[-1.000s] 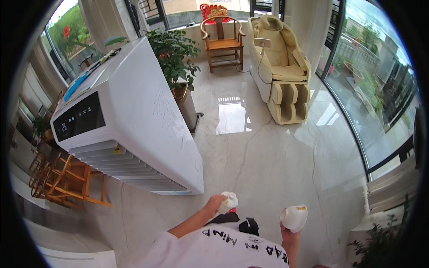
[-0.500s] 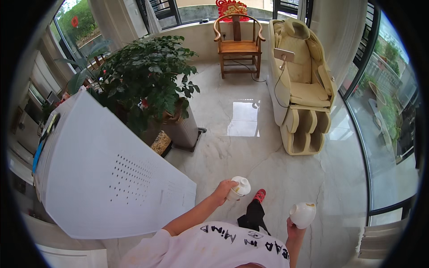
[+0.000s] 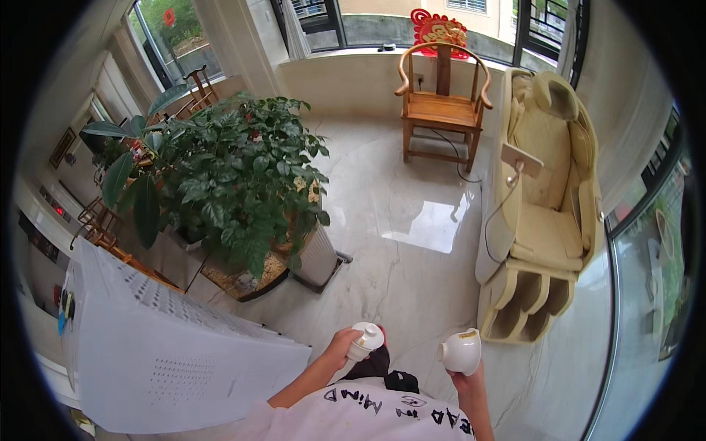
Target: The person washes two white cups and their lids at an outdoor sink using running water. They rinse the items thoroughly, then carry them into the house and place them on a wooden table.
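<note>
My left hand [image 3: 341, 348] is closed around a small white lidded cup [image 3: 366, 341], its knobbed lid sitting on top. My right hand [image 3: 468, 378] grips a white rounded cup [image 3: 460, 353] from below. This second cup lies tipped on its side, its foot toward the left, with a yellowish mark near the rim. Both cups are in the air in front of my body, apart from each other. Some fingers of each hand are hidden behind the cups.
A large white perforated panel-like cabinet [image 3: 125, 353] stands close on my left. Beyond it, a leafy potted plant [image 3: 235, 184] spreads over the marble floor [image 3: 353, 257]. Ahead are a wooden armchair [image 3: 441, 110] and, to the right, a beige massage chair [image 3: 548, 220] beside glass doors.
My view has turned left and moved forward; the plant and chairs appear nearer. Both cups stay in my hands, and the right one has turned so its foot points more to the left.
</note>
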